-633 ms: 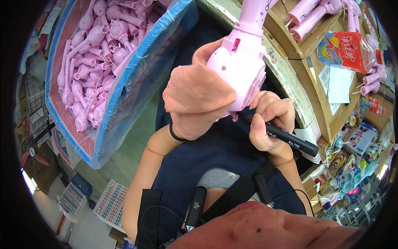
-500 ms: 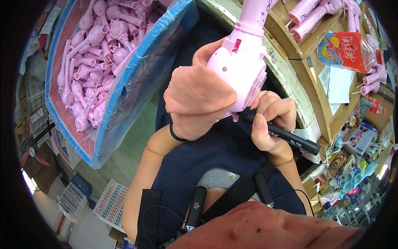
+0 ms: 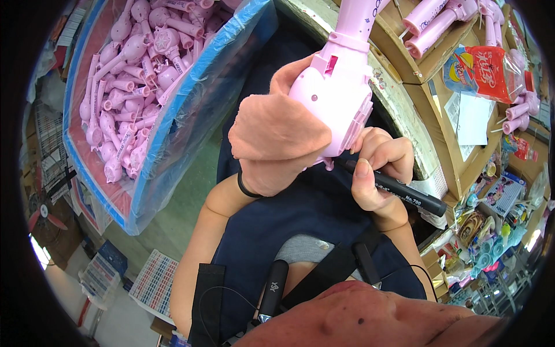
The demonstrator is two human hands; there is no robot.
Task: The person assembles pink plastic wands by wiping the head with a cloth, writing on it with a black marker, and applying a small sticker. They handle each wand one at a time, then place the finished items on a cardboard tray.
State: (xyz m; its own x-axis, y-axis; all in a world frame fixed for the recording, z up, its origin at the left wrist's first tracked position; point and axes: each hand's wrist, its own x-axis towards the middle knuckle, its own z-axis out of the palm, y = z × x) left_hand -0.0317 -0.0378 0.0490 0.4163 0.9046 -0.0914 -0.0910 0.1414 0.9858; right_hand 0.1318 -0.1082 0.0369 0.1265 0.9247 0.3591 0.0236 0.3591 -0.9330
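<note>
A pink plastic wand toy (image 3: 332,95) with a rounded head is in my left hand (image 3: 260,176), its handle pointing away past the far edge of the picture. A peach-coloured, cloth-like piece (image 3: 280,124) lies over this hand and hides most of the fingers. A small slot and a round hole show on the toy's head. To the right, my right hand (image 3: 378,165) is closed around a black marker pen (image 3: 413,195). The pen's front end lies close by the near edge of the toy's head; its tip is hidden, so contact cannot be told.
At the left stands a blue-edged, plastic-lined bin (image 3: 167,136) heaped with pink wand toys (image 3: 130,87). More toy parts (image 3: 430,32) lie in cardboard boxes (image 3: 442,124) at the right, next to a clear jar with a red label (image 3: 488,69). A worn table edge (image 3: 407,113) runs alongside me.
The toy and both hands have shifted very slightly to the right. The grip of each hand is the same.
</note>
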